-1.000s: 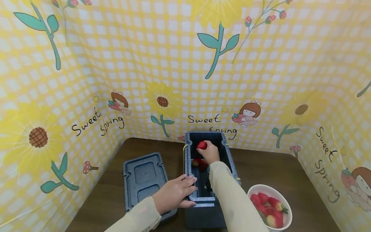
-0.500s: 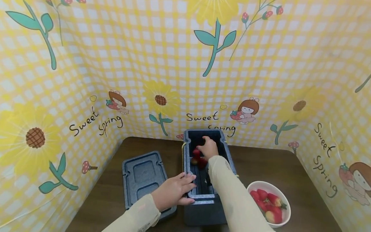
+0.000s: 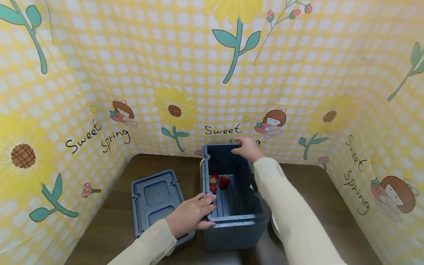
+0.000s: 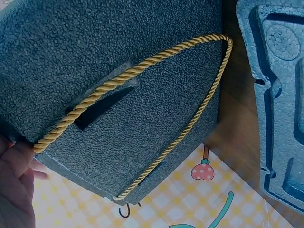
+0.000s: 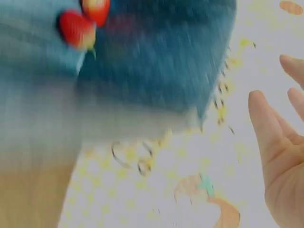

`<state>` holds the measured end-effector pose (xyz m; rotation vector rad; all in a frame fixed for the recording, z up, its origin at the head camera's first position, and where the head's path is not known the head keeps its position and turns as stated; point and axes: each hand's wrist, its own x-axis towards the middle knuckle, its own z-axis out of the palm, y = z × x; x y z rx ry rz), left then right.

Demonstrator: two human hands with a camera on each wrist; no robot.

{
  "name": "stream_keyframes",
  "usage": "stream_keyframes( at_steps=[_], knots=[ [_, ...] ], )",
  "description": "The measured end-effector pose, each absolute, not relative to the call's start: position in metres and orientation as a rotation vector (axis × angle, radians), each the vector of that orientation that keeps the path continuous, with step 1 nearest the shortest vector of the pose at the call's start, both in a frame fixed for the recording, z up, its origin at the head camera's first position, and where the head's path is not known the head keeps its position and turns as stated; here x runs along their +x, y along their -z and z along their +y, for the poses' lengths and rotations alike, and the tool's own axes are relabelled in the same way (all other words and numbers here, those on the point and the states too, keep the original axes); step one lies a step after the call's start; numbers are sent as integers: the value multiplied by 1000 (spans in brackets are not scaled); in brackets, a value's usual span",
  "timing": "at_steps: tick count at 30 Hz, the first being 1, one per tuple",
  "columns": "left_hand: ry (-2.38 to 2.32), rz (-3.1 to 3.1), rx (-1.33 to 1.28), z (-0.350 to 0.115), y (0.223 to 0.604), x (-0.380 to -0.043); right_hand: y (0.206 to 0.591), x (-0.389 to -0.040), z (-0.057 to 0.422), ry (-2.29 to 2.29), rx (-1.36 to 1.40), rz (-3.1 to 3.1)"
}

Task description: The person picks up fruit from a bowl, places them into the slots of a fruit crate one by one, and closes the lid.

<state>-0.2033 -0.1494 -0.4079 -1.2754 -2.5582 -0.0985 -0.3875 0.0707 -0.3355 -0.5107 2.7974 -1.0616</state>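
A deep blue-grey foam box (image 3: 232, 219) stands uncovered on the table, with a twisted yellow cord (image 4: 164, 59) along its side. My left hand (image 3: 188, 215) rests on the rim at its near left corner, fingers laid over the edge. Three strawberries (image 3: 224, 181) lie inside against the left wall; two strawberries (image 5: 76, 29) also show, blurred, in the right wrist view. Above the far right corner of the box is my right hand (image 3: 248, 149), holding nothing, thumb and fingers spread apart (image 5: 280, 156).
The foam lid (image 3: 162, 198) lies on the wooden table (image 3: 114, 217) left of the box. To the right, my right sleeve hides most of a white bowl (image 3: 275, 225). A yellow checked cloth (image 3: 185, 55) covers the walls around the table.
My right hand has let go of a strawberry inside the box and risen out past the far right rim. My left hand stays on the rim. The sleeve now covers the bowl.
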Motion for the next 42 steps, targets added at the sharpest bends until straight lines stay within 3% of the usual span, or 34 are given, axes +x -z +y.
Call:
stream_keyframes(
  at_steps=[6, 17, 28, 37, 42],
  knots=[
    [152, -2579, -1257, -145, 412, -203, 329, -370, 133, 1238, -598, 2770],
    [246, -2579, -1252, -149, 414, -202, 398, -315, 239, 1113, -469, 2911],
    [294, -2590, -1247, -146, 413, -202, 450, -269, 284, 1070, -341, 2773],
    [308, -2592, -1246, -144, 417, -201, 492, -235, 313, 1288, -144, 2653],
    [318, -2540, -1251, -146, 418, -204, 501, -225, 317, 1368, -196, 2587]
  ],
)
